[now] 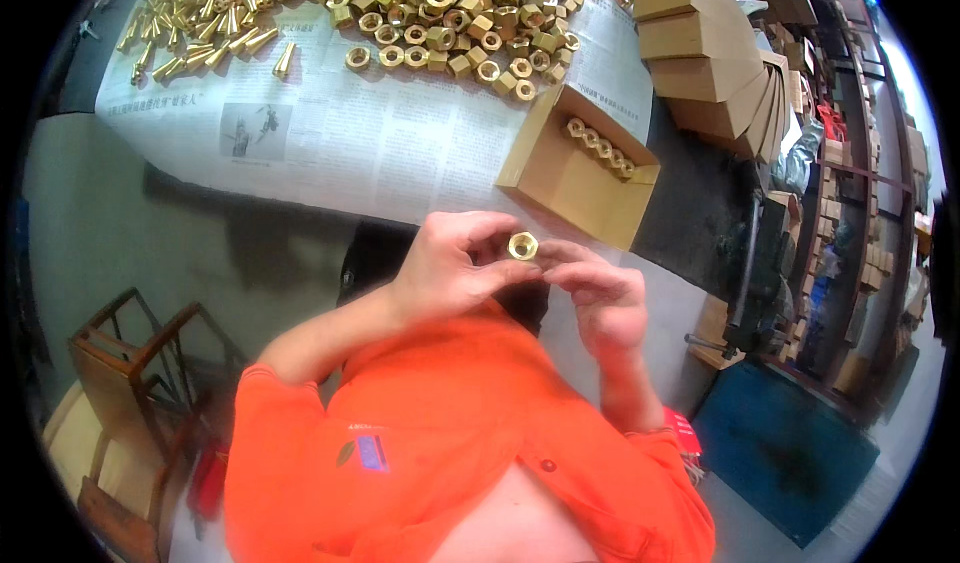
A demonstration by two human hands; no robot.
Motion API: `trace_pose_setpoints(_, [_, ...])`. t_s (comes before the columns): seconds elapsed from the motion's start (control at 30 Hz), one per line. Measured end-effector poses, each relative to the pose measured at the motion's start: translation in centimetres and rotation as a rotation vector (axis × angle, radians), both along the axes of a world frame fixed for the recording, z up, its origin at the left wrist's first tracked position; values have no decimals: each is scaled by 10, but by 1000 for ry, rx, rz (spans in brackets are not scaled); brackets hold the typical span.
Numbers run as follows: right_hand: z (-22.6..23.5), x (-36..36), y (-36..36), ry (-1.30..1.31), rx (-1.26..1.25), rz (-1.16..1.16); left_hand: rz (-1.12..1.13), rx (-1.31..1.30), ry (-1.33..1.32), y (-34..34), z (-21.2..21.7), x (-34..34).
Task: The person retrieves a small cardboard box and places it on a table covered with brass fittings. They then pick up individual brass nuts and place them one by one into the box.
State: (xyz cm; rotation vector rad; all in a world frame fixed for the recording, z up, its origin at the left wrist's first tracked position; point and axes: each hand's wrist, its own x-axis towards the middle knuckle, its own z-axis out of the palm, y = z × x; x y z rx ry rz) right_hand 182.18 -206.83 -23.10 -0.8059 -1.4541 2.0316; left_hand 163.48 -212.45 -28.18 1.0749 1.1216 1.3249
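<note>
A brass hex nut [522,247] is held between my two hands, in front of my chest and just off the table's near edge. My left hand [440,265] pinches it from the left with thumb and fingers. From the right, the closed fingertips of my right hand [603,291] press against it. Its open bore faces up toward me. Beyond my right hand, an open cardboard box [575,206] sits on the table edge, with a row of brass nuts [600,149] along its far side.
Newspaper [370,148] covers the table. On it lie a heap of brass nuts [440,38] and, at far left, many tapered brass pieces [215,43]. Folded cardboard boxes [695,48] stack at far right. A wooden chair [125,363] stands left; a blue-green box [785,448] lies right.
</note>
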Motion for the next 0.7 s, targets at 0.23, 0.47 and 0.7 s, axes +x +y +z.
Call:
trace_pose_setpoints(0.23, [4,0,-2,176,-603,-149,39,86,64,6,1,5])
trace_pose_setpoints(0.47, [-1,7,-5,252,-584,-65,18,172,127,5,5,14])
trace_pose_setpoints(0.7, [16,6,-1,129,-456,-81,50,346,255,10,12,20])
